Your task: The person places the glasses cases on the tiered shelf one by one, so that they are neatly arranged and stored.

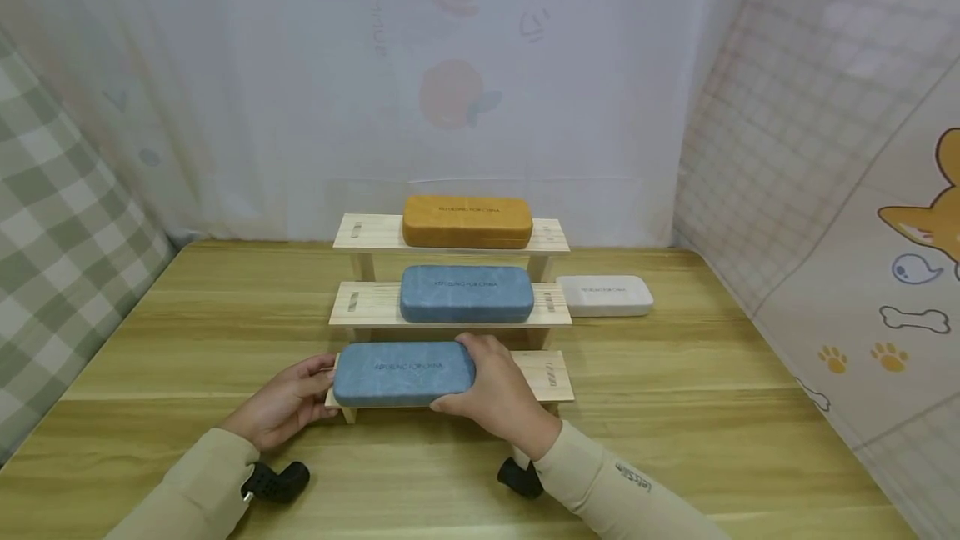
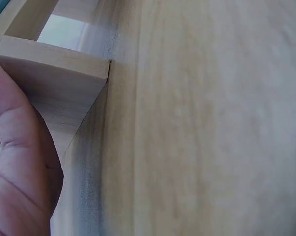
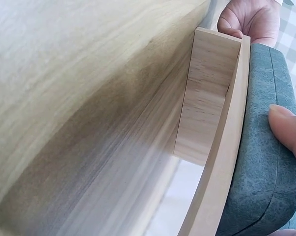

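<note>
Our right hand (image 1: 498, 390) grips the front blue case (image 1: 397, 377) on the left part of the lowest shelf (image 1: 542, 369). Our left hand (image 1: 285, 400) is at this shelf's end; its grip we cannot tell. We should keep the case straight.

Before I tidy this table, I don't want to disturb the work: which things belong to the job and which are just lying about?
Seemingly in the job:
lower blue case, in the right hand
wooden stand, left hand at its end
upper blue case and orange case, set higher up

Perhaps just lying about:
white case, on the table beside the stand
</note>
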Tool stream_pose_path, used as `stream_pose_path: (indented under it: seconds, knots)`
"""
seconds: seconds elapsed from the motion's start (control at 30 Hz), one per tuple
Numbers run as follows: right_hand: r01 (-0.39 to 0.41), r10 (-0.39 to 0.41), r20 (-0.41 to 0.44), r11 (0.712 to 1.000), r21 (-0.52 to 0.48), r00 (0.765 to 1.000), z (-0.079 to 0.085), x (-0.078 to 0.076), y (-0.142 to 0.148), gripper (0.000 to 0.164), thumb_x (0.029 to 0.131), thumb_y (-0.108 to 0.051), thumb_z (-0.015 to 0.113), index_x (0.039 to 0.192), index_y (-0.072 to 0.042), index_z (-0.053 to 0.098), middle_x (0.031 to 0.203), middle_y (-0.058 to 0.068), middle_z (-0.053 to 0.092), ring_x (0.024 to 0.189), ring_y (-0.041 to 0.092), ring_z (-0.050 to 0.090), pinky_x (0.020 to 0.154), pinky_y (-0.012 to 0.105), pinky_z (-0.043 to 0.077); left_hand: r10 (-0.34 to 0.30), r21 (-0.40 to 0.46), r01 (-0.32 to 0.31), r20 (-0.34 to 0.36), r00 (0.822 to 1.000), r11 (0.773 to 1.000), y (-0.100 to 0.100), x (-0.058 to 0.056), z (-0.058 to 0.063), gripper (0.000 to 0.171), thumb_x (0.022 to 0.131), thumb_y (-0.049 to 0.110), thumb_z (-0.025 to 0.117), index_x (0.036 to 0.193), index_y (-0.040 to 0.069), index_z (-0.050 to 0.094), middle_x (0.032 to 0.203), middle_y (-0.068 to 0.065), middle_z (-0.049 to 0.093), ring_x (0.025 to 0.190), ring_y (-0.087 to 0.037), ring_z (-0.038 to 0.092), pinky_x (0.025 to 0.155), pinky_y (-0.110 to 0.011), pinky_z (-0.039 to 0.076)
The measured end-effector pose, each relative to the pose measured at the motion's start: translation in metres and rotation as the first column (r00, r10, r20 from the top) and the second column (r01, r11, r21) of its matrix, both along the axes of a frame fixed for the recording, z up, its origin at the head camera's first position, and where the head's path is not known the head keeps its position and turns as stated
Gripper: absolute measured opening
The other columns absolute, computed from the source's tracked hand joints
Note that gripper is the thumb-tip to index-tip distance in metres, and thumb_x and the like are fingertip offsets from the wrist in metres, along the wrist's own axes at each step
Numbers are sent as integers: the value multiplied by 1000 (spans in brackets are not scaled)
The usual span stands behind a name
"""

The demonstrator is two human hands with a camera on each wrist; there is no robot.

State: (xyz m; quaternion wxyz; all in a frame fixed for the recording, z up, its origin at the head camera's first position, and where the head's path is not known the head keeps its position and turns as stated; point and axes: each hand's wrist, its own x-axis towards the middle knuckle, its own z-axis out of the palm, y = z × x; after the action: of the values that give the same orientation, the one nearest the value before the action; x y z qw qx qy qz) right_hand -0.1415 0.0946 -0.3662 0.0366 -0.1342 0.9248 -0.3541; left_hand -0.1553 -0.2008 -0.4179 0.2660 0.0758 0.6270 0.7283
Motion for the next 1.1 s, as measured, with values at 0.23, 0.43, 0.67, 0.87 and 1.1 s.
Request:
stream_pose_path:
  seconds: [0.23, 0.43, 0.67, 0.87, 1.1]
  knots:
    - [1, -1, -3, 1000, 6, 1000, 2, 0, -1, 83, 68, -34, 88, 135, -2, 51, 129, 17, 51, 114, 32, 50, 94, 48, 43, -6, 24, 6, 1, 1000, 1000, -1, -1, -2, 67, 106, 18, 39, 147, -14, -3, 110, 7, 56, 90, -8, 59, 76, -29, 50]
    - [-8, 9, -24, 1000, 3, 1000, 1, -1, -2, 82, 67, -33, 89, 133, -1, 52, 126, 17, 52, 112, 31, 50, 94, 47, 43, -10, 34, 10, 0, 1000, 999, -3, -1, -1, 71, 105, 21, 42, 147, -14, -3, 109, 7, 58, 92, -7, 59, 77, -28, 50]
    - [-20, 20, -27, 999, 28, 999, 3, 1, -3, 83, 69, -35, 87, 135, -1, 50, 129, 18, 52, 115, 32, 49, 96, 48, 42, -21, 62, 22, -5, 1000, 998, -5, -1, -3, 72, 105, 21, 42, 147, -15, -3, 110, 6, 59, 93, -7, 59, 78, -27, 50]
    - [-36, 35, 14, 999, 28, 999, 5, 8, 8, 91, 74, -40, 83, 147, -7, 40, 141, 16, 43, 129, 33, 41, 102, 50, 39, -25, 86, 25, -5, 1000, 996, -6, 0, -4, 69, 104, 19, 43, 147, -15, 1, 109, 6, 60, 92, -8, 60, 78, -27, 51]
    - [-36, 32, -50, 996, -82, 998, 7, 18, 36, 76, 76, -33, 83, 141, -12, 49, 138, 8, 46, 125, 30, 46, 99, 51, 41, -24, 80, 24, 0, 1000, 996, -5, 0, -4, 72, 104, 20, 44, 147, -15, -2, 110, 6, 60, 93, -8, 59, 77, -27, 51]
